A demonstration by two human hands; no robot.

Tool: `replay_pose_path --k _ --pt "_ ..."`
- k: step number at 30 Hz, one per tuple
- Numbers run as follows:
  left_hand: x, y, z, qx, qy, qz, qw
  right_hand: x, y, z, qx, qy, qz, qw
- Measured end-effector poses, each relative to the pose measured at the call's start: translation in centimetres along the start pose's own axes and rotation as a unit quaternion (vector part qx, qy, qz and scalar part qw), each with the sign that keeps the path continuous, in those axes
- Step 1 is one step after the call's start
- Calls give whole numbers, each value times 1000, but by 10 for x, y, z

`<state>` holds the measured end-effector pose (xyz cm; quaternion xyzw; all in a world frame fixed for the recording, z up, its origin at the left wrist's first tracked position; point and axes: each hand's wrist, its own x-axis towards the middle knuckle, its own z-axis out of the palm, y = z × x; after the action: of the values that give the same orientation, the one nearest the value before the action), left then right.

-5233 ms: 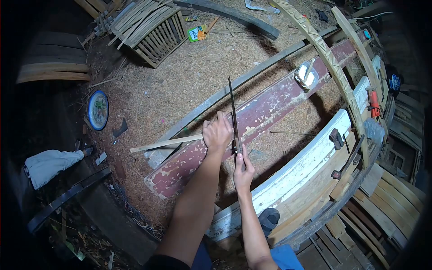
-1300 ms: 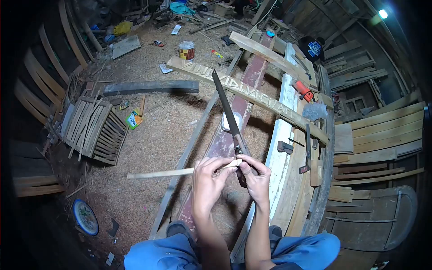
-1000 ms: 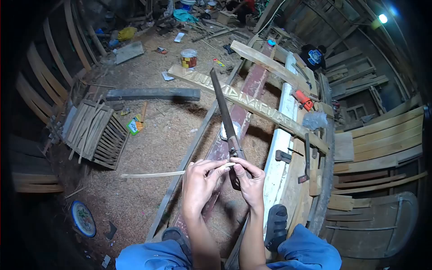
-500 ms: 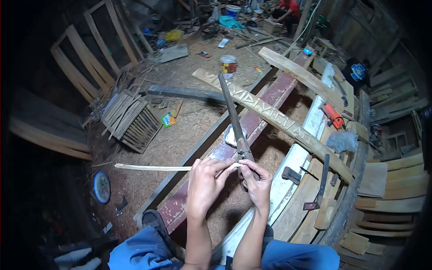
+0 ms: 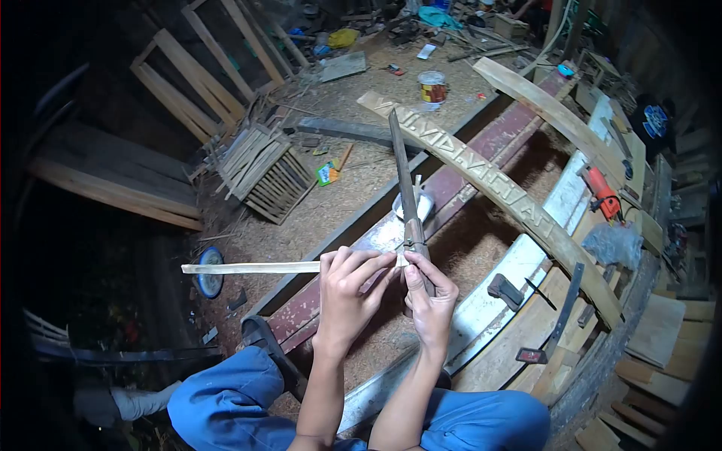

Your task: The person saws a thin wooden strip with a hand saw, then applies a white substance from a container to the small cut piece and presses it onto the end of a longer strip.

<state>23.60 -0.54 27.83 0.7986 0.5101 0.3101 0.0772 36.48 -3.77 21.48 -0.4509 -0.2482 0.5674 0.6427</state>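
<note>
My left hand [image 5: 347, 299] is closed, its thumb and fingers pinching a thin pale wooden strip [image 5: 252, 267] that sticks out to the left. The strip's near end meets a long, narrow, dark wooden piece [image 5: 404, 169] that points away from me, with a thin tie [image 5: 414, 243] round it just above my fingers. My right hand [image 5: 431, 302] is closed around the lower part of this dark piece, thumb and fingertips at the strip's end. Its palm side is hidden. The two hands' fingertips nearly touch.
A plank with carved letters [image 5: 470, 174] lies across the maroon beam [image 5: 297, 319] and white boards. On the right are an orange power tool [image 5: 600, 188], a plastic bag [image 5: 613, 244] and a try square [image 5: 556, 316]. A slatted crate [image 5: 269, 177] and paint bucket [image 5: 432, 87] stand beyond.
My view has turned, so the surroundings appear shifted to the right. Both hands keep their hold, and the strip now lies more level, with the dark piece more upright in view.
</note>
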Motion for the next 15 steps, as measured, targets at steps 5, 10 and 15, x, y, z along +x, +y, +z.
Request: replay_pose_path --k 5,10,15 --pt "-7 -19 -9 52 9 -34 998 12 7 23 -47 -36 9 998" --pt "-58 -89 14 59 80 -149 984 16 50 37 -120 -67 -48 989" --pt "-150 -182 43 66 84 -263 959 -7 154 36 -193 -86 12 977"
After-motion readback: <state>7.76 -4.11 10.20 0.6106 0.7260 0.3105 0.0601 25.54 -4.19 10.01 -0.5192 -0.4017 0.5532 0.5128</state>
